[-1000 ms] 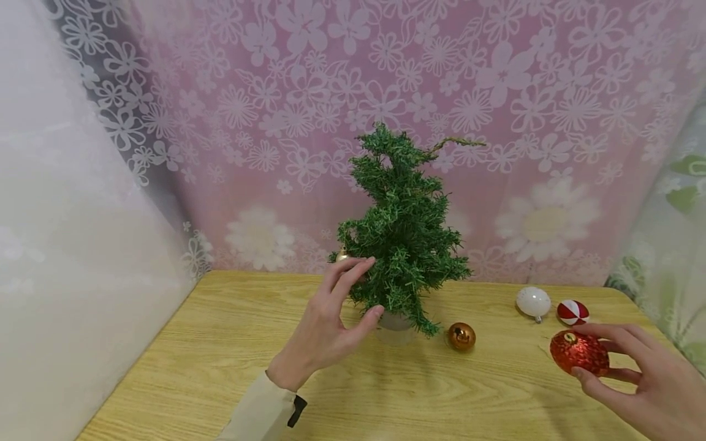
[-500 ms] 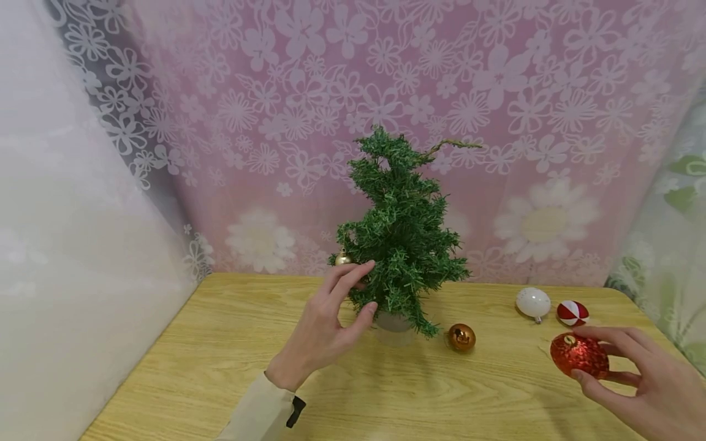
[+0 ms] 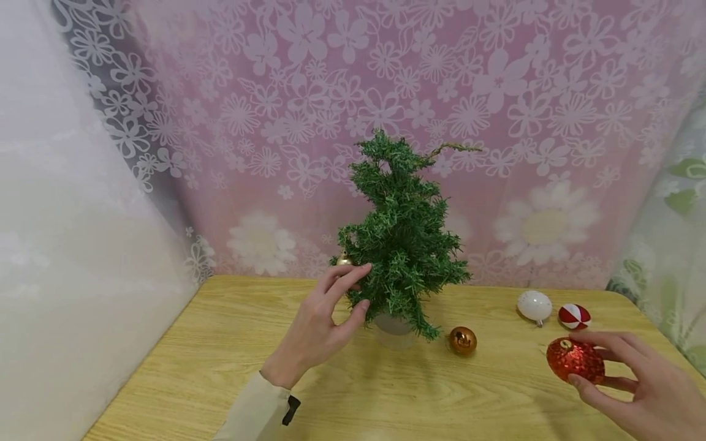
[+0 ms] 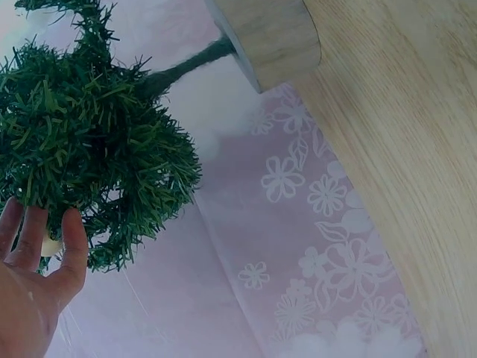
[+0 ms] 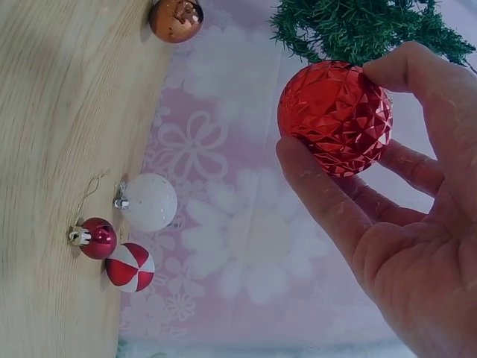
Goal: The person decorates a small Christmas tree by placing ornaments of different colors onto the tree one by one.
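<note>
My left hand reaches to the lower left side of a small green artificial Christmas tree, fingertips at its branches and thumb held apart. Just above those fingers hangs a small gold bauble, partly covered by the hand. In the left wrist view, the fingers lie against the foliage. My right hand holds a large red faceted bauble between thumb and fingers, at the right of the table. The right wrist view shows this red bauble raised, its far side hidden.
On the wooden table lie a copper bauble, a white bauble and a red-and-white bauble. Beside these, a small dark red bauble appears in the right wrist view. A floral curtain hangs behind.
My left hand has drawn slightly left, its thumb a little farther from the tree. My right hand, with the red bauble, has shifted slightly left. The view has tilted a little.
</note>
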The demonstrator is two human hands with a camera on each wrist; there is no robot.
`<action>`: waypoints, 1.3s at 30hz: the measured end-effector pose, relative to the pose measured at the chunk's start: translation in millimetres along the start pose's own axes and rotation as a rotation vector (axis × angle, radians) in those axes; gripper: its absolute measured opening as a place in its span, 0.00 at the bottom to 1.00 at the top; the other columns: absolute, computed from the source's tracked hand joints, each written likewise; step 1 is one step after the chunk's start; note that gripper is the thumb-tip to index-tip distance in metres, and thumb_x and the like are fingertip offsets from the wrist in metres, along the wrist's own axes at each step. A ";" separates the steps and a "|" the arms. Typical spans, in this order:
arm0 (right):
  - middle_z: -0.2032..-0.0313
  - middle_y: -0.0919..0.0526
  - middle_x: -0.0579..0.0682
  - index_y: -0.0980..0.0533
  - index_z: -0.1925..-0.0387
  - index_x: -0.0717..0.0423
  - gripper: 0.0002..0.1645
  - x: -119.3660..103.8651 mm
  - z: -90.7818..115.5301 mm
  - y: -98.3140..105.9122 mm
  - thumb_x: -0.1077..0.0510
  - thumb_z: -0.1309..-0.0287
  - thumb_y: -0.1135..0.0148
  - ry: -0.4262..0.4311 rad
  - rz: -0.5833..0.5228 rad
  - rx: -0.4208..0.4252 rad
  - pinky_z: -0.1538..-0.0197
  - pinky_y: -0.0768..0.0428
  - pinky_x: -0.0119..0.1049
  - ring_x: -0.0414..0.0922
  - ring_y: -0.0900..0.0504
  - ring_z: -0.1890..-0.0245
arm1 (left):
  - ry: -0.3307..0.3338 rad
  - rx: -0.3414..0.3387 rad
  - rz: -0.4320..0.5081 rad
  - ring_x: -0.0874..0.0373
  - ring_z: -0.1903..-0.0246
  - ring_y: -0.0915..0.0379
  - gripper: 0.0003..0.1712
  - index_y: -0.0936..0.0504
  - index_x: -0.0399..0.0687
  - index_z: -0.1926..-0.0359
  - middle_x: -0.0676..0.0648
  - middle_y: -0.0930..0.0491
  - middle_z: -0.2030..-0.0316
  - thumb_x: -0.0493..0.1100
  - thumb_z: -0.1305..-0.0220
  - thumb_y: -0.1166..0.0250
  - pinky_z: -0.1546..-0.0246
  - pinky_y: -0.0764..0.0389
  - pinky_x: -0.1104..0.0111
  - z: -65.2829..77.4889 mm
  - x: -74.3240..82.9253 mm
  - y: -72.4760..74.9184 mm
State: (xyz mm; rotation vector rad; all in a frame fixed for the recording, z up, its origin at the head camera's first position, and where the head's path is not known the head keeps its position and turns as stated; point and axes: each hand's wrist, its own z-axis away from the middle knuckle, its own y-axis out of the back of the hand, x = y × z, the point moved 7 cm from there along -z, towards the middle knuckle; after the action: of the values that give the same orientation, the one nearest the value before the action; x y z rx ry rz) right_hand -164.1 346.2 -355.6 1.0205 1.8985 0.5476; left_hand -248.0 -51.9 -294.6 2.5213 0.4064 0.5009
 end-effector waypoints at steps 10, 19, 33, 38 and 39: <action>0.53 0.25 0.37 0.21 0.46 0.51 0.37 -10.1 -4.3 -3.6 0.67 0.62 0.17 0.017 0.014 -0.022 0.75 0.23 0.17 0.12 0.32 0.59 | -0.002 -0.007 -0.031 0.58 0.62 0.28 0.32 0.31 0.55 0.25 0.44 0.27 0.38 0.40 0.28 0.36 0.68 0.33 0.73 0.1 -0.1 -0.2; 0.50 0.30 0.17 0.20 0.45 0.50 0.40 -30.5 -10.8 2.3 0.70 0.64 0.17 0.096 -0.037 0.019 0.71 0.25 0.12 0.10 0.33 0.53 | 0.000 -0.009 -0.040 0.58 0.66 0.32 0.33 0.31 0.55 0.25 0.45 0.27 0.38 0.40 0.29 0.36 0.68 0.34 0.73 0.7 0.3 -0.3; 0.47 0.28 0.22 0.20 0.43 0.52 0.43 -66.9 -23.7 8.5 0.73 0.66 0.17 0.162 -0.099 0.006 0.68 0.24 0.11 0.13 0.31 0.49 | -0.015 -0.003 -0.045 0.58 0.62 0.30 0.31 0.31 0.53 0.26 0.44 0.26 0.38 0.41 0.28 0.36 0.67 0.33 0.72 -0.1 2.2 -0.5; 0.48 0.26 0.25 0.21 0.41 0.48 0.45 -81.4 -25.9 6.9 0.72 0.66 0.17 0.196 -0.090 -0.009 0.67 0.24 0.11 0.15 0.29 0.51 | -0.028 0.008 -0.061 0.55 0.59 0.26 0.30 0.31 0.52 0.26 0.44 0.26 0.39 0.44 0.26 0.38 0.67 0.31 0.70 0.2 4.1 0.0; 0.47 0.26 0.25 0.21 0.40 0.48 0.46 -83.6 -26.3 6.4 0.72 0.66 0.17 0.203 -0.090 -0.009 0.67 0.24 0.11 0.15 0.29 0.50 | -0.035 0.014 -0.067 0.55 0.58 0.25 0.29 0.30 0.52 0.26 0.44 0.25 0.39 0.45 0.26 0.39 0.65 0.29 0.69 0.4 4.6 0.2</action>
State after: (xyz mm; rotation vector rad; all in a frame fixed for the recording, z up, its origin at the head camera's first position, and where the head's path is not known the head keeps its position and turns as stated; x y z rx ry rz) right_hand -161.4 281.5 -296.2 0.8967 2.1075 0.6263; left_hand -243.7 -50.5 -293.6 2.5165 0.4811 0.4294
